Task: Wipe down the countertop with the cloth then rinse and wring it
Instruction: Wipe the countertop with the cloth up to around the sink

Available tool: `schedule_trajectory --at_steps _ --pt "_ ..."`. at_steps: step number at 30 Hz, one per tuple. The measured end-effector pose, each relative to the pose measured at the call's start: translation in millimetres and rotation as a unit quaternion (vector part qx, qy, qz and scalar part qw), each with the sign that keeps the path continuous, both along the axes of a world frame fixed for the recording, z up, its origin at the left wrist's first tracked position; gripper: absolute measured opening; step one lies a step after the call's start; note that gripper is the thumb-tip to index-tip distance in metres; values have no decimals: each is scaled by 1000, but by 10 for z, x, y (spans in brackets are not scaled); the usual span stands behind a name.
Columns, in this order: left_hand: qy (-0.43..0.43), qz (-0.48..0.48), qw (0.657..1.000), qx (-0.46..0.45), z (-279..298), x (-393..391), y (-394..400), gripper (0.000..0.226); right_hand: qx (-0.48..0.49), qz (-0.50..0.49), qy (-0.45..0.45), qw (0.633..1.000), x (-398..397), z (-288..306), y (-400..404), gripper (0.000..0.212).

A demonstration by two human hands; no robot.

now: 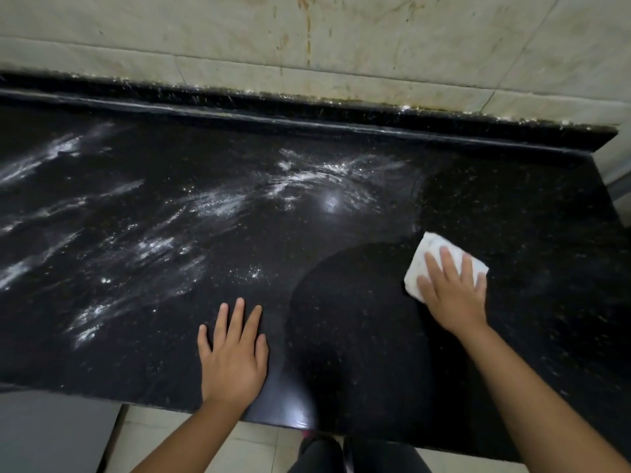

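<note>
A black speckled stone countertop [341, 353] fills the view. White powdery smears [211, 203] streak its left and middle parts, while the right part looks dark and streak-free. A folded white cloth [426, 257] lies on the right side of the counter. My right hand [450, 288] presses flat on the cloth with straight, spread fingers. Near the front edge, my left hand [234, 353] rests flat on the bare stone with its fingers straight, holding nothing.
A low black backsplash ledge [307, 110] runs along the back under a stained beige tiled wall [341, 39]. The counter ends at the right by a wall corner [618, 158]. Pale floor tiles [191, 445] and a grey cabinet front [51, 435] show below the front edge.
</note>
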State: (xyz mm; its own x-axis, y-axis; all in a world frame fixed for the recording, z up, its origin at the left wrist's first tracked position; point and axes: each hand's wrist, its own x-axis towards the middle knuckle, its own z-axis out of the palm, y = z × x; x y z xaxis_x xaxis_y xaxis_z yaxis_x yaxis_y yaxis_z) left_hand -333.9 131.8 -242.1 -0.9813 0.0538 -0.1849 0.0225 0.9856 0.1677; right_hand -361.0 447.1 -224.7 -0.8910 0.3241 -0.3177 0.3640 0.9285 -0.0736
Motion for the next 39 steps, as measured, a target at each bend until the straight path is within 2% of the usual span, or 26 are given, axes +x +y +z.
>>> schedule_trajectory --at_steps 2,6,8,10,13,16,18,20,23,27,33,35,39 --pt "-3 -1 1000 -2 7 -28 18 50 -19 -33 -27 999 -429 14 -197 53" --pt "-8 -3 1000 -3 45 -26 42 52 -37 129 -42 990 -831 -6 -908 54" --pt "-9 9 1000 10 51 -22 47 55 -40 221 -37 974 -722 -44 -1165 55" --pt "-5 8 1000 9 41 -11 39 55 -11 324 20 946 -442 -80 -1233 61" --pt "14 -3 1000 -19 48 -12 36 48 -15 381 50 923 37 -208 -862 50" --pt "54 -15 998 -15 110 -69 121 45 7 336 62 940 317 -278 -26 51" --pt "65 -32 997 2 161 -197 252 44 24 263 37 964 269 -228 491 58" --pt "33 -47 998 9 209 -390 450 44 10 160 13 987 93 -155 837 65" --pt "2 -43 999 9 260 -719 865 48 25 57 15 998 -290 -25 986 59" --pt "-48 10 999 1 149 -980 1219 49 -15 -32 -14 999 -788 48 854 55" --pt "-50 20 997 -56 120 -968 1258 52 8 -51 -1 999 -989 -25 579 56" --pt "-13 -11 999 -43 131 -992 1225 51 12 -34 5 999 -965 -46 587 57" --pt "1 -90 992 -90 160 -977 1072 46 5 -19 -4 1000 -949 -62 632 58"
